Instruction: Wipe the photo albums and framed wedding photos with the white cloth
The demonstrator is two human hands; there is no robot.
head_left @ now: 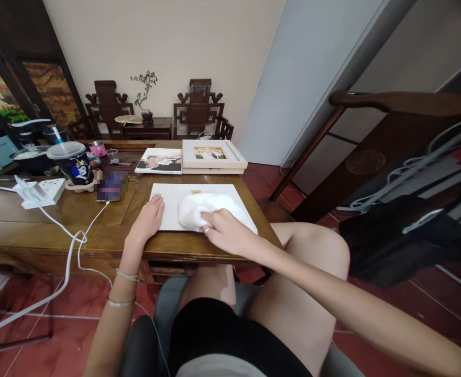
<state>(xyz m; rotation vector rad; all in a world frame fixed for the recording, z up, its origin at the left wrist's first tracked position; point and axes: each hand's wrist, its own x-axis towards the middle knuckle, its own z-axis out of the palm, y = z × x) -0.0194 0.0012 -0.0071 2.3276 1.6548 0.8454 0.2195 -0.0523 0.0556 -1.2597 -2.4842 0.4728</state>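
We judge the main risk to be the board [167,201] sliding: it lies flat at the counter [97,230] edge nearest us, and a hard sweep of the cloth [199,209] could push it toward our lap or skew it. Our left hand [147,219] rests flat on its left border, fingers released, pinning it. Our right hand [224,230] presses the cloth, fingers curled over its near end. The board looks white and plain, with a small tan clip [196,191] at its far edge; the cloth is white, soft, bunched.
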